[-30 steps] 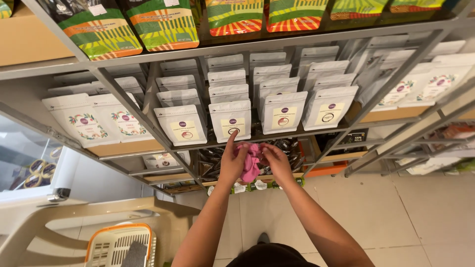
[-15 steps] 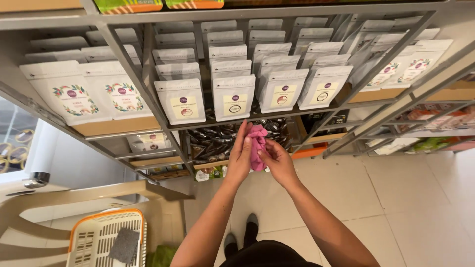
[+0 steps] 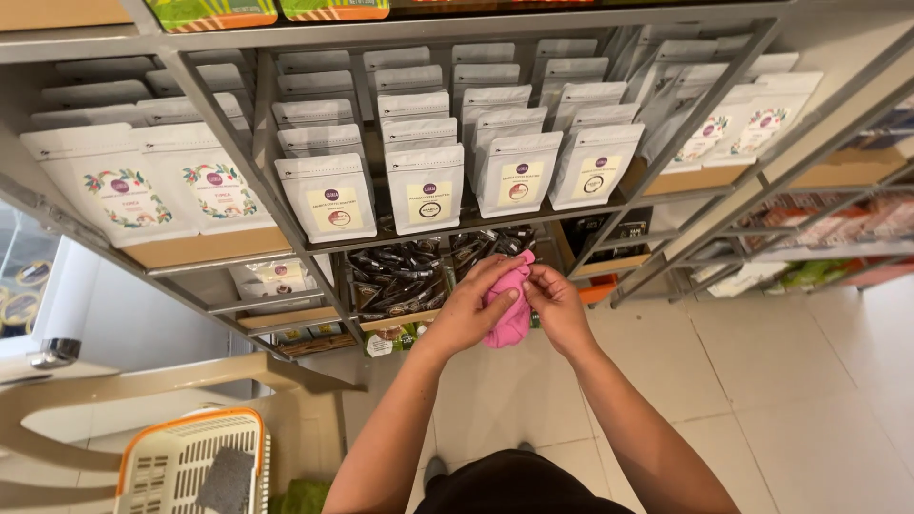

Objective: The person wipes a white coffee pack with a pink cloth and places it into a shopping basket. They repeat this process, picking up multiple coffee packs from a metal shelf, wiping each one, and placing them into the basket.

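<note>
Two hands meet in front of the grey metal shelving [image 3: 238,143], level with its lower shelf edge where dark packets [image 3: 400,276] lie, and well below the rows of white pouches [image 3: 426,187] standing along the middle shelf. To bunch the cloth well, I judge both sets of fingers should keep gathering the loose folds into the palm, so that nothing trails toward the tiled floor [image 3: 762,381]. The left hand [image 3: 466,314] is curled about the pink cloth [image 3: 507,319], fingers closed over its top; the right hand [image 3: 557,305] pinches its side with bent fingers. The cloth is small, soft, bright pink and crumpled into a wad, hanging slightly below the hands. At the lower left corner of the view sits a white basket with an orange rim [image 3: 171,466].
</note>
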